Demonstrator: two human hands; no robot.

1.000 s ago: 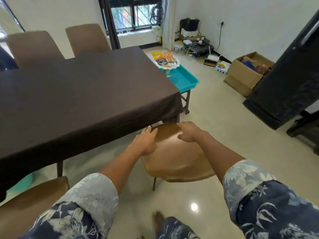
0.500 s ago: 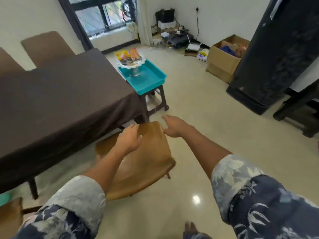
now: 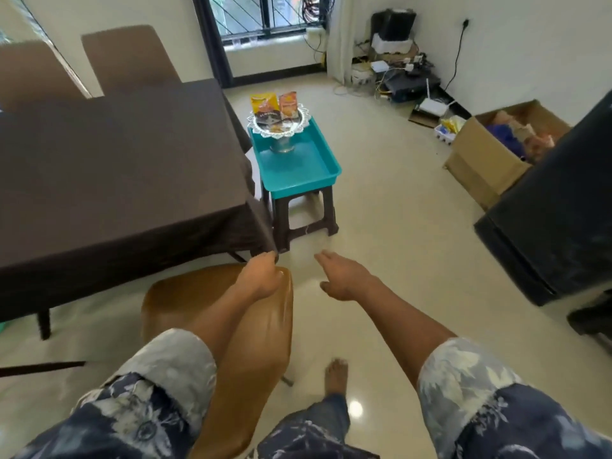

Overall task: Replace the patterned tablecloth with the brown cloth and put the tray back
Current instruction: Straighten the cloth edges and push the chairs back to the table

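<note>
One head view, so: brown cloth (image 3: 116,160) is being draped flat and matte over the table, corner hanging beside the left hand (image 3: 260,279), which is being curled over the glossy chair back (image 3: 265,326). Right hand (image 3: 344,276) is being held loose, gripping nothing. Teal plastic tray (image 3: 298,164) is being carried by the dark stool (image 3: 304,213), long axis pointing windowward, open floor (image 3: 397,226) alongside.
</note>
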